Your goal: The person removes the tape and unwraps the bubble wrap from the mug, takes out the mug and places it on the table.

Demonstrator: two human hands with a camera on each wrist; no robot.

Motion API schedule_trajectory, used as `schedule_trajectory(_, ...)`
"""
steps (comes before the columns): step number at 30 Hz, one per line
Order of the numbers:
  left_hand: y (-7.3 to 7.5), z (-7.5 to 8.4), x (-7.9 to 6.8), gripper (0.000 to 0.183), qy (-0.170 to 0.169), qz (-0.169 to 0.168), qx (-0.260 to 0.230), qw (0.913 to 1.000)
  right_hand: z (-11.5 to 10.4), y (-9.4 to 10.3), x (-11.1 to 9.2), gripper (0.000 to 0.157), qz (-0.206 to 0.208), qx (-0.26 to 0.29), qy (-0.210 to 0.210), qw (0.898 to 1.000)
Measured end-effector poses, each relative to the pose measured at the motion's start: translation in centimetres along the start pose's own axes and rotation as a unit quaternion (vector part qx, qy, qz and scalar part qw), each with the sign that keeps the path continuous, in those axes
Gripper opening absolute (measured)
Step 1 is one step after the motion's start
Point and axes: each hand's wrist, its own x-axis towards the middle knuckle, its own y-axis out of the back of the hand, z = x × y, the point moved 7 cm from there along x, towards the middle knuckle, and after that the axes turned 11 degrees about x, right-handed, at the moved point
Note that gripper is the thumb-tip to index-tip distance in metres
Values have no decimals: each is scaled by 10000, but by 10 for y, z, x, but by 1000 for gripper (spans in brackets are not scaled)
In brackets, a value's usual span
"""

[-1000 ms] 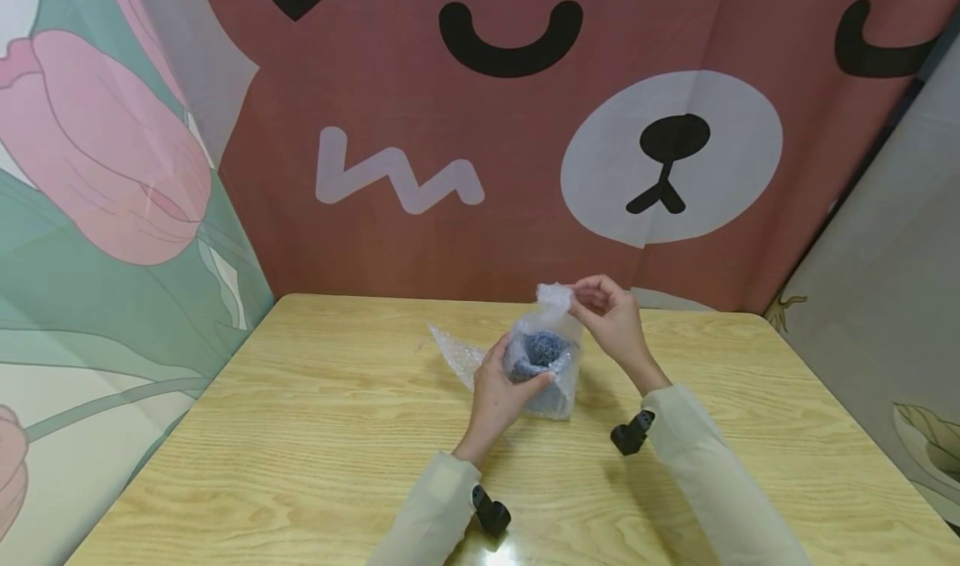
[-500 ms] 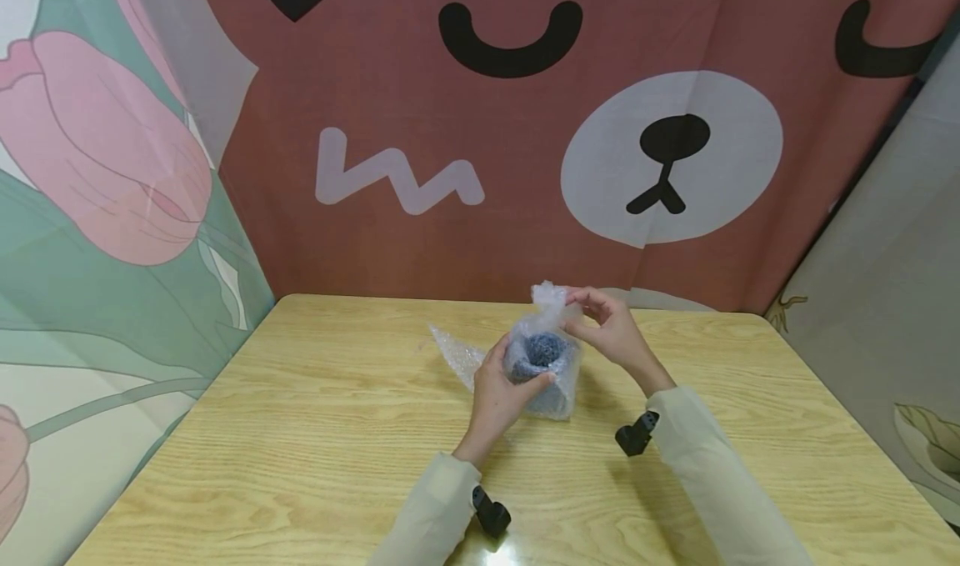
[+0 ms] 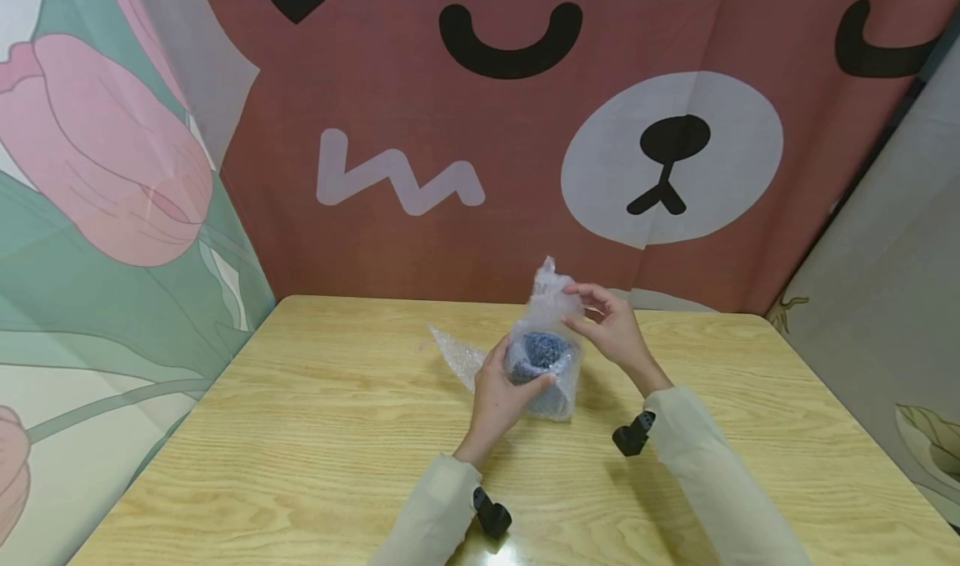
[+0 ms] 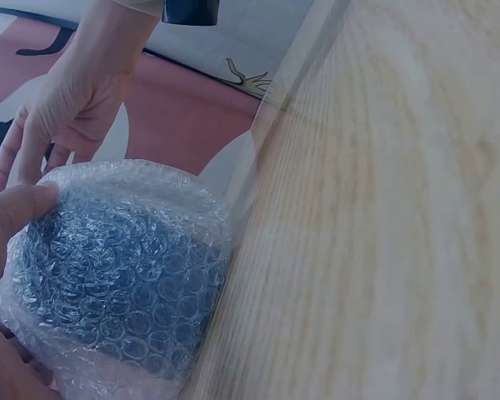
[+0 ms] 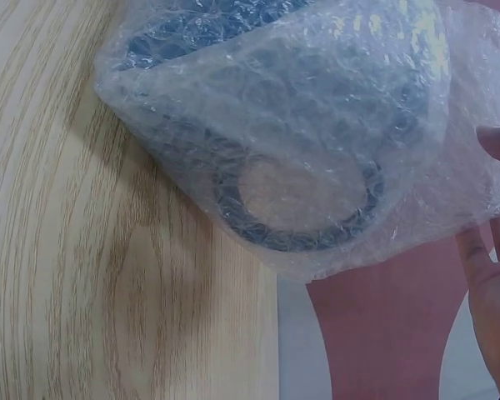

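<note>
A blue mug [image 3: 543, 353] stands on the table, wrapped in clear bubble wrap [image 3: 553, 303]. Its dark curved handle [image 5: 296, 242] shows through the wrap in the right wrist view. My left hand [image 3: 501, 393] grips the wrapped mug from the left, with the thumb across its near side. A loose flap of the wrap rises above the mug on the far side. At that flap's right edge is my right hand [image 3: 613, 330], thumb and fingers spread apart on either side of the film.
A pointed tail of bubble wrap [image 3: 453, 354] lies on the table left of the mug. The wooden table [image 3: 322, 433] ends at a cloth backdrop [image 3: 390, 249] with a printed bear face. Dark wrist cameras sit on both sleeves.
The gathered flap of bubble wrap has sprung upward and spread out. My right hand's fingers have loosened from it. The left hand and the mug have stayed in place.
</note>
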Motion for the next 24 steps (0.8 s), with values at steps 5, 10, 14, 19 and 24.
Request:
schedule_trajectory(5, 0, 1, 0, 89, 31, -44, -14, 10000, -1, 0, 0, 34, 115, -90, -15, 9999)
schedule_trajectory(10, 1, 2, -1, 93, 63, -126, 17, 9999, 0, 0, 1, 35, 167, -113, -124, 9997)
schedule_trajectory(14, 0, 2, -1, 97, 89, -199, 46, 9998, 2, 2, 1, 31, 173, -77, -196, 9996)
schedule_trajectory(19, 1, 2, -1, 96, 90, -204, 46, 9997, 7, 4, 0, 20, 139, -46, -315, 9994)
schedule_trajectory(24, 2, 3, -1, 94, 52, -160, 61, 9998, 14, 6, -2, 16, 56, 114, -431, 9990)
